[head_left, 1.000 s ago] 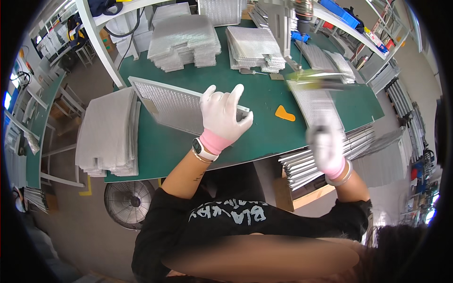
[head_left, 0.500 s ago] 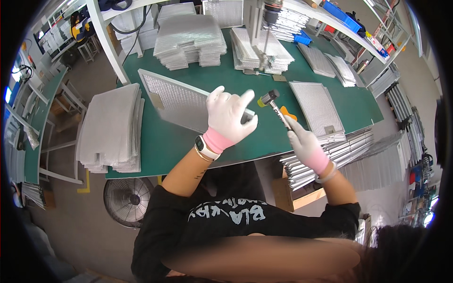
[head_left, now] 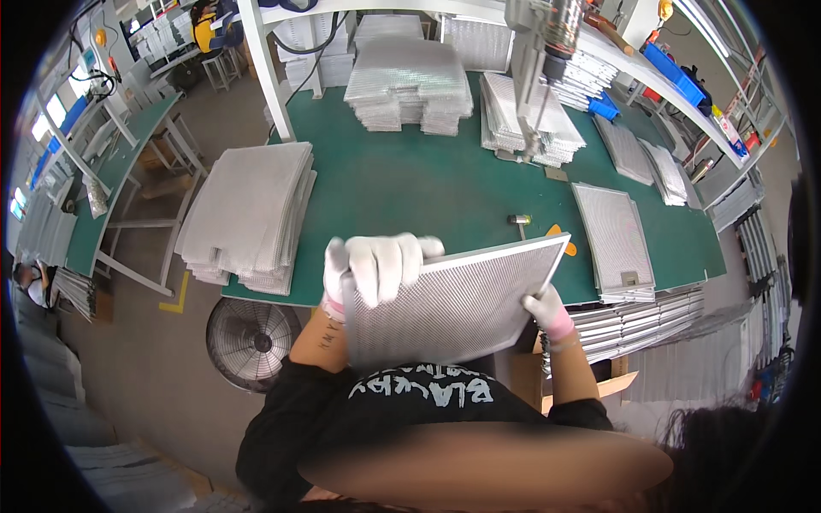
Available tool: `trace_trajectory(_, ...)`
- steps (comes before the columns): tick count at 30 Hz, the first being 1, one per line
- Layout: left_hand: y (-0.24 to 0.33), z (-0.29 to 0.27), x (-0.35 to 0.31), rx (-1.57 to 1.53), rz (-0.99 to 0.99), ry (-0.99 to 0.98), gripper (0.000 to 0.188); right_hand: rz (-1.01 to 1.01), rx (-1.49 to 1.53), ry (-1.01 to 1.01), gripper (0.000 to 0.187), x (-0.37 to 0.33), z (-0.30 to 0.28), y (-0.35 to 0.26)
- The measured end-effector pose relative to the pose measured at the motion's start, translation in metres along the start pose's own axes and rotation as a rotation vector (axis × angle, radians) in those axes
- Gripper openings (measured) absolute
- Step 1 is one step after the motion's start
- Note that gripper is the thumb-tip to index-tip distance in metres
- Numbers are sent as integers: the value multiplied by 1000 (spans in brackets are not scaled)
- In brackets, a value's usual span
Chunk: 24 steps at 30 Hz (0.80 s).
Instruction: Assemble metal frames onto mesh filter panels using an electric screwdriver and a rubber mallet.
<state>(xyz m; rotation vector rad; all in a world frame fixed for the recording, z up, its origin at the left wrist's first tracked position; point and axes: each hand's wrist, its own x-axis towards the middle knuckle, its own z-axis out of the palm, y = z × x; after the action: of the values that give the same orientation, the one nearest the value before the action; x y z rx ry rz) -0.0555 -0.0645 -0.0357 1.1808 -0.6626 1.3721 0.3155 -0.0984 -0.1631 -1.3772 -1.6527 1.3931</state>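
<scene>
A framed metal mesh filter panel (head_left: 453, 299) is held up tilted in front of my body, over the table's near edge. My left hand (head_left: 376, 267), in a white glove with a pink cuff, is closed over the panel's upper left edge. Gripping its right edge is my gloved right hand (head_left: 547, 312). Past the panel, a small mallet (head_left: 519, 221) lies on the green table, its handle partly hidden. Beside the mallet is an orange object (head_left: 560, 240), its kind unclear.
Panel stacks stand at the table's left (head_left: 248, 205), back (head_left: 409, 85) and right (head_left: 614, 231). A drill-like machine (head_left: 556, 51) overhangs another stack. A floor fan (head_left: 254, 342) stands below the left front edge. More panels (head_left: 650, 321) are stacked below the right edge.
The mallet has left my right hand and lies on the table. Both hands now hold the panel, which has been raised off the tabletop and brought toward my body. The view has shifted.
</scene>
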Motion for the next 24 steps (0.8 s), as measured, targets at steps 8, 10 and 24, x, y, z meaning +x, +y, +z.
trace_trajectory(8, 243, -60, -111, 2404, -801, 630, 58, -124, 315, 1045, 44, -101, -82, 55)
trace_trajectory(10, 265, -73, -156, 2667, -1002, 548, 68, -243, 288, 1205, 52, -94, -110, 46)
trace_trajectory(24, 317, -41, -55, 1935, -1344, 900, 64, 330, -281, 1407, 71, -51, -271, 164)
